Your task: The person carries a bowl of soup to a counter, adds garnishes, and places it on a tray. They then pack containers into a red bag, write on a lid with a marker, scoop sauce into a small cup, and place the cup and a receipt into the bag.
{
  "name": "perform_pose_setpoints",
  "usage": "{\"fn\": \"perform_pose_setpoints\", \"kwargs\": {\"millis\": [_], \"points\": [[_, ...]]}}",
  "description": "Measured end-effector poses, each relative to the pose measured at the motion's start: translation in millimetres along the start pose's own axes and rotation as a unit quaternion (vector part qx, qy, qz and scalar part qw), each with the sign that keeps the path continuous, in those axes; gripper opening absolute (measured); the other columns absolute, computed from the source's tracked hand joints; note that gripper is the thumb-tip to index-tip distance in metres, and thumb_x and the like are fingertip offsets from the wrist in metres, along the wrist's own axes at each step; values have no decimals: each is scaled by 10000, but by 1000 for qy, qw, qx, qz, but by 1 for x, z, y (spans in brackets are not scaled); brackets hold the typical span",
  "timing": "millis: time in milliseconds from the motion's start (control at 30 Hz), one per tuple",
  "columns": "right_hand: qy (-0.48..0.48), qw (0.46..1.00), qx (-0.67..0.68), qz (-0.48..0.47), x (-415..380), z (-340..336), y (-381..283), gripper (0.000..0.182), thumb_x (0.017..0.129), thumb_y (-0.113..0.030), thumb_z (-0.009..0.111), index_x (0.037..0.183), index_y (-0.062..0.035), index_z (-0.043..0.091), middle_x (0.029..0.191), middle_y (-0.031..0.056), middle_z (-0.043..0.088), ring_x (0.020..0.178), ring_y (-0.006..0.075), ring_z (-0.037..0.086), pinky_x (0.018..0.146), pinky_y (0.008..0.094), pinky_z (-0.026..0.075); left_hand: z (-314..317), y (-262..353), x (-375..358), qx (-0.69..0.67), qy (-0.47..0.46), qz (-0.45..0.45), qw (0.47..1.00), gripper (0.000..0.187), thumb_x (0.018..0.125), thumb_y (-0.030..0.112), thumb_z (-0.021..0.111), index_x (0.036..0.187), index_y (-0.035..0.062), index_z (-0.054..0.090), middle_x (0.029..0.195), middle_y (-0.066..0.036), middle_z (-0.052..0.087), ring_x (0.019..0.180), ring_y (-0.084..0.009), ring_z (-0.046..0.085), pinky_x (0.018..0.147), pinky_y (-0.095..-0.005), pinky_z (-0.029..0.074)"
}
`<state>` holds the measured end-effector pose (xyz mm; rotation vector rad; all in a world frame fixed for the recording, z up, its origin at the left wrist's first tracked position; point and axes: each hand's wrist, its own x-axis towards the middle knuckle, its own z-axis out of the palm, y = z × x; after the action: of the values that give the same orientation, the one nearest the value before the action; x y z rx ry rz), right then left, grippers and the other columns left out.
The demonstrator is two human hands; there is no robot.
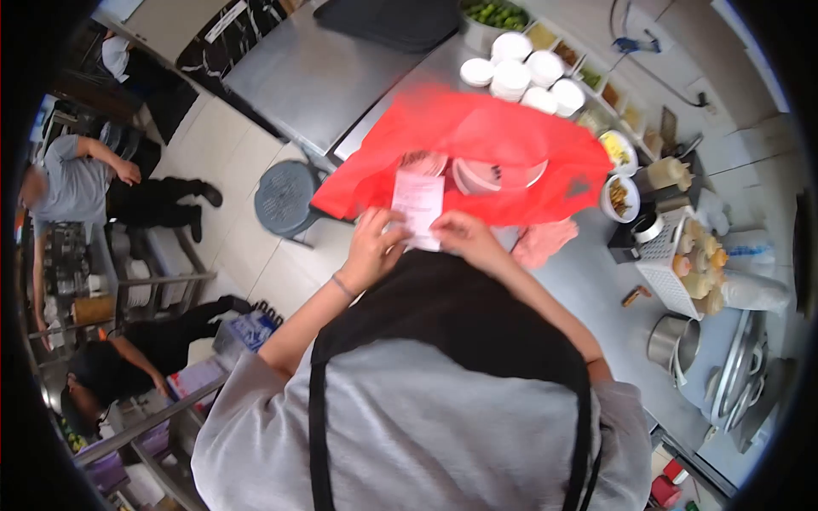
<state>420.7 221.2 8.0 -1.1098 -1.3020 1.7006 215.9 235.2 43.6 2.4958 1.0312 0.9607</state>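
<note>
White, printed rectangular paper slip (418, 198) is pinched by the left hand (373, 244) and right hand (466, 236), near a red bag (503, 128) holding pale round containers (474, 177).

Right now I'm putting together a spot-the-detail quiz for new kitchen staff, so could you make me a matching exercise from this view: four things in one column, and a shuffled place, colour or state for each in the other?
Things
1. paper slip
2. bag
3. stool
4. metal pot

Places, colours, states
A. standing on the tiled floor
B. silvery, on the counter
C. held between the left hand and the right hand
D. bright red

Right pairs: 1-C, 2-D, 3-A, 4-B
</note>
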Motion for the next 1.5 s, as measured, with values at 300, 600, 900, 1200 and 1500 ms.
{"fn": "perform_pose_setpoints", "kwargs": {"millis": [300, 600, 900, 1200, 1500], "points": [[9, 933, -304, -194, -100, -73, -211, 246, 764, -145, 642, 986, -48, 597, 942, 64, 615, 874, 145, 573, 761, 289, 447, -28, 33, 40, -136, 7, -66, 988, 139, 667, 50, 689, 621, -3, 569, 633, -89, 544, 566, -224, 528, 518, -300, 415], [662, 538, -272, -446, -111, -209, -332, 271, 734, -146, 669, 882, -55, 462, 943, 61, 498, 939, 146, 483, 785, 322, 415, -40, 91, 98, -259, -116, 23, 959, 106, 690, 58, 676, 711, -13, 601, 690, -93, 572, 587, -189, 542, 535, -272, 426], [470, 800, -135, -347, -110, -122, -170, 185, 774, 19, 586, 765, -55, 417, 746, 5, 502, 708, 73, 503, 616, 214, 430, 24, 142, 155, -656, -50, -81, 748, 385, 849, 168, 540, 1154, -54, 462, 1042, -100, 575, 917, -184, 562, 816, -318, 437], [720, 567, -398, -35, -204, -192, 57, 353, 792, -218, 595, 1096, -58, 514, 1137, 129, 463, 859, 237, 545, 653, 302, 481, 58, 118, 117, -577, -188, -224, 762, 281, 861, 142, 532, 1055, -62, 540, 967, -79, 597, 869, -109, 547, 760, -258, 442], [662, 698, 270, 43, -195, -269, 42, 284, 830, -277, 533, 1020, -67, 548, 977, 101, 548, 671, 294, 560, 564, 366, 497, 63, 119, 98, -568, -205, -237, 761, 263, 837, 143, 576, 1025, -41, 570, 938, -67, 613, 849, -106, 556, 751, -245, 439]]}}
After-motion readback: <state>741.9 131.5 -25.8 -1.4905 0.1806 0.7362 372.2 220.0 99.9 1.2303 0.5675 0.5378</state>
